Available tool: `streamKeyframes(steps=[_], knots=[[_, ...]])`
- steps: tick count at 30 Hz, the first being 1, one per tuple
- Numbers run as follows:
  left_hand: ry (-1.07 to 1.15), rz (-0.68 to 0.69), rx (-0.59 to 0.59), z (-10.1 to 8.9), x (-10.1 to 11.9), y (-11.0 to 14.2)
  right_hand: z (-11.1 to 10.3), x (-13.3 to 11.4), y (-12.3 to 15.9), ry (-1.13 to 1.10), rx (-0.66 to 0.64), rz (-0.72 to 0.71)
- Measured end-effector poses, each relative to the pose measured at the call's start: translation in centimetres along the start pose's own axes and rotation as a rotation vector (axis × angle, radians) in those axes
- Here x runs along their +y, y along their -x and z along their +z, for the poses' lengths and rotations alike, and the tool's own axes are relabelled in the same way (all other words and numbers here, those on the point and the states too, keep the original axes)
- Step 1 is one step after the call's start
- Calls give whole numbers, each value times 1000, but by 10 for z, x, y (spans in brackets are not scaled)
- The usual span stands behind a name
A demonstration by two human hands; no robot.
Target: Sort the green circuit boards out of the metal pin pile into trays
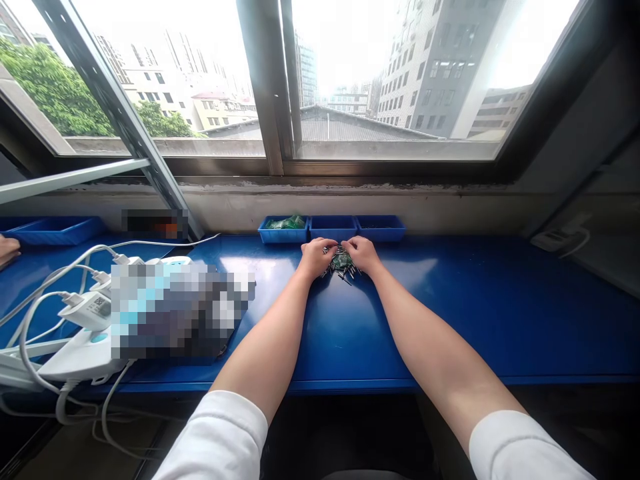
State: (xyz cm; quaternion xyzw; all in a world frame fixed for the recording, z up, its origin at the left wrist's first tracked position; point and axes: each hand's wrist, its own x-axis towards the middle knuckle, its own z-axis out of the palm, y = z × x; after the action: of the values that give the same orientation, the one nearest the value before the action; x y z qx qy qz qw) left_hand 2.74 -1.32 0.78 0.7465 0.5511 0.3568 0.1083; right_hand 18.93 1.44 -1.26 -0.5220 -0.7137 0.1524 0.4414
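Observation:
Both arms reach out over the blue tabletop. My left hand (317, 258) has its fingers drawn together at the left side of a small pile (342, 262) of green pieces and thin metal rods, some of them dark. Across the pile, my right hand (363, 254) is closed in a pinch at its upper right edge. What either hand pinches is too small to make out. A few loose rods lie at the front of the pile, between the hands.
Behind the hands stand three blue bins; the left bin (284, 235) holds green bagged items. To the left lie a white power strip (95, 353) with plugs and cables, and a blurred-out object (175, 310). Another person's hand (9, 248) shows at the far left.

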Motion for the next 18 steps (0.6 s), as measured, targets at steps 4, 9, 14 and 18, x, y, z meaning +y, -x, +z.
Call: streamKeyframes(steps=[4,9,14,18], knots=[[41,23,36,3,-3,-3,0,-4,1,-184,-17,12],[60,-25,83,7,-11,-6,-1,-6,1,-475,-57,35],[58,-15,125,9,-12,-7,-5,-6,1,-526,-1,48],[-34,-141,185,7,-13,-8,-8,-5,-2,-247,211,68]])
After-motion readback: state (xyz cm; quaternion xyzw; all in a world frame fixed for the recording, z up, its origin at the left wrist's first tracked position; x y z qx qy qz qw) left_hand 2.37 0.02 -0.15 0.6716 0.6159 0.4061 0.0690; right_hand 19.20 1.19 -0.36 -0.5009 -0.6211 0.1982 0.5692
